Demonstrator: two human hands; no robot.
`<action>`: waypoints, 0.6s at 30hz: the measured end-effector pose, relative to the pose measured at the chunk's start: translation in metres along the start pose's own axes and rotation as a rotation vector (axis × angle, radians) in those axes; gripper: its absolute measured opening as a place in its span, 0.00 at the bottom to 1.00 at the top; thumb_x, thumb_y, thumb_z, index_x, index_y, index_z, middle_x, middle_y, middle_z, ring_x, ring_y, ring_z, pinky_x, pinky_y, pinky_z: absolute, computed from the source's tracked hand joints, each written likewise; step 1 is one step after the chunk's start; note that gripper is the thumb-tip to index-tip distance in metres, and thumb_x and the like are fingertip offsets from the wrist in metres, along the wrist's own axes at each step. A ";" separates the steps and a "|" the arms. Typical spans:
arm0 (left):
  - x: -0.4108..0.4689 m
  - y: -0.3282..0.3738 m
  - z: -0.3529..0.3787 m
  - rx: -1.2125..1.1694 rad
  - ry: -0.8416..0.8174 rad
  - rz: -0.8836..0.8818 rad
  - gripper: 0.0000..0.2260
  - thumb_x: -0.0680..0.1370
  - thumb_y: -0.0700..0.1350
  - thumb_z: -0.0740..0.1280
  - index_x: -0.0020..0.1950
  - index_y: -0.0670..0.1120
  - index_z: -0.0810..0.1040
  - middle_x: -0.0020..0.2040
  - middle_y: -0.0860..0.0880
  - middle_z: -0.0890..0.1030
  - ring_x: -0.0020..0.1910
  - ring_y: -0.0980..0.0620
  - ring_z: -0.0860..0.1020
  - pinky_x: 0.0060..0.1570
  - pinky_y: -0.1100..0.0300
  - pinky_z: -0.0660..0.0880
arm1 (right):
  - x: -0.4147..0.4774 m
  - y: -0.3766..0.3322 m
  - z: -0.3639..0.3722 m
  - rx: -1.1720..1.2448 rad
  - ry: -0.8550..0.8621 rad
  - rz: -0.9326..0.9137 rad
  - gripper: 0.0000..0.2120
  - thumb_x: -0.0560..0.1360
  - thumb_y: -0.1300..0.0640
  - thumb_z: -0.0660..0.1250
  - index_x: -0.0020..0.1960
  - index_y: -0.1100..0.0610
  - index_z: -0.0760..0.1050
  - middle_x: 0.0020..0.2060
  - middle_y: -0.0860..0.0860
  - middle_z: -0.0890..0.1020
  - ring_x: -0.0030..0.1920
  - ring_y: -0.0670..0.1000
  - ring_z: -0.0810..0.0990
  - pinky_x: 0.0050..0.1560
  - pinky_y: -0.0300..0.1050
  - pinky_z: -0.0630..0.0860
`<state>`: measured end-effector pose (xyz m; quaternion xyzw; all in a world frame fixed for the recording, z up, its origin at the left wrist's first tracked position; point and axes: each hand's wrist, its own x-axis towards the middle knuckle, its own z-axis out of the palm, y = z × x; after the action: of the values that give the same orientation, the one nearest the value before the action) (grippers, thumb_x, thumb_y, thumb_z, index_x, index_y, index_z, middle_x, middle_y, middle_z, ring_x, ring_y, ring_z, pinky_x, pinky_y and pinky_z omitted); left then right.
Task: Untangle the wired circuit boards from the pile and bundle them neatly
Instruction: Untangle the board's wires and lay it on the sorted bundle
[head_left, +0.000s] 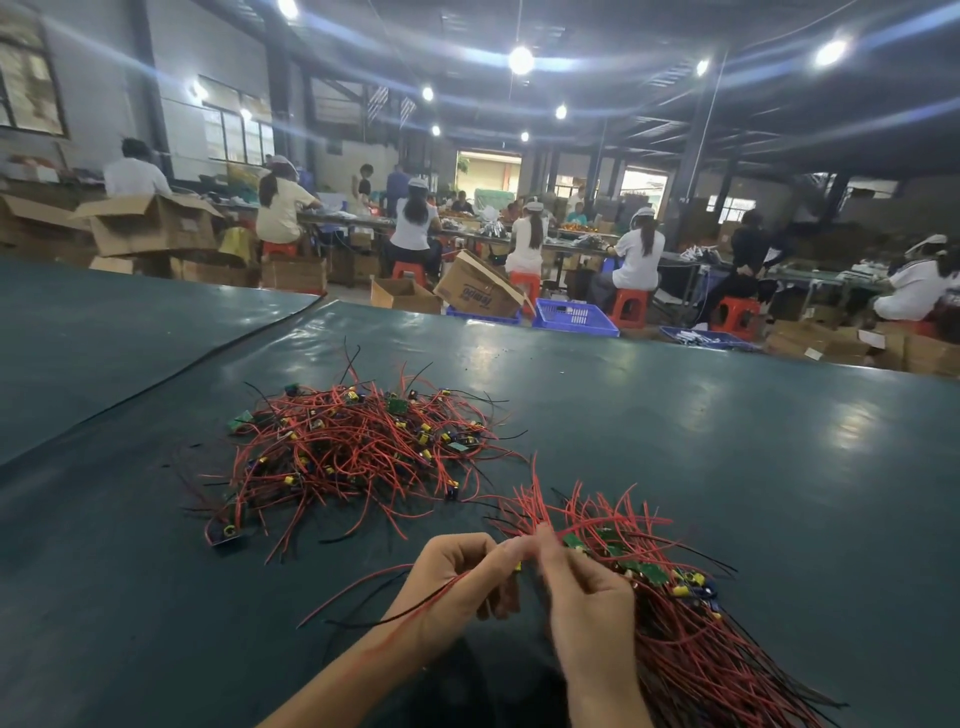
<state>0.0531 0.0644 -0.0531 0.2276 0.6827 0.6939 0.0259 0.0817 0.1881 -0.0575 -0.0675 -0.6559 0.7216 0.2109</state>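
A tangled pile of small circuit boards with red and black wires (358, 447) lies on the dark green table (675, 431) ahead of me. To the right lies a sorted bundle of wired boards (670, 603), its wires fanned toward the near right. My left hand (457, 582) grips one wired board, whose red and black wires trail down and left across my wrist. My right hand (582, 587) pinches the same piece at its fingertips, just left of the bundle. The two hands meet fingertip to fingertip.
A seam in the table cover (208, 358) runs diagonally at the left. Beyond the far table edge stand cardboard boxes (478, 288), blue crates (574, 317), orange stools and several seated people at long benches.
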 end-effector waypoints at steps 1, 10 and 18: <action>0.000 0.001 0.000 0.008 -0.003 -0.004 0.19 0.72 0.61 0.67 0.31 0.47 0.78 0.28 0.48 0.79 0.28 0.51 0.76 0.32 0.61 0.72 | -0.004 0.002 0.005 -0.041 -0.056 -0.037 0.12 0.75 0.51 0.68 0.36 0.49 0.86 0.28 0.56 0.82 0.29 0.49 0.79 0.34 0.41 0.77; 0.001 0.007 -0.006 0.040 -0.101 -0.027 0.17 0.71 0.57 0.68 0.28 0.48 0.78 0.27 0.47 0.79 0.28 0.50 0.76 0.35 0.59 0.72 | 0.011 -0.005 -0.011 0.156 0.180 0.148 0.11 0.77 0.55 0.69 0.38 0.51 0.87 0.25 0.45 0.75 0.23 0.43 0.67 0.22 0.36 0.64; 0.004 0.010 -0.011 -0.079 0.052 -0.084 0.21 0.70 0.61 0.72 0.28 0.45 0.79 0.29 0.43 0.80 0.28 0.51 0.76 0.32 0.62 0.72 | 0.019 -0.010 -0.026 0.337 0.252 0.111 0.13 0.76 0.53 0.68 0.37 0.54 0.86 0.26 0.45 0.74 0.20 0.43 0.59 0.19 0.34 0.58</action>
<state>0.0486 0.0544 -0.0424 0.1795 0.6644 0.7241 0.0464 0.0767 0.2200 -0.0482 -0.1568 -0.4897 0.8175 0.2595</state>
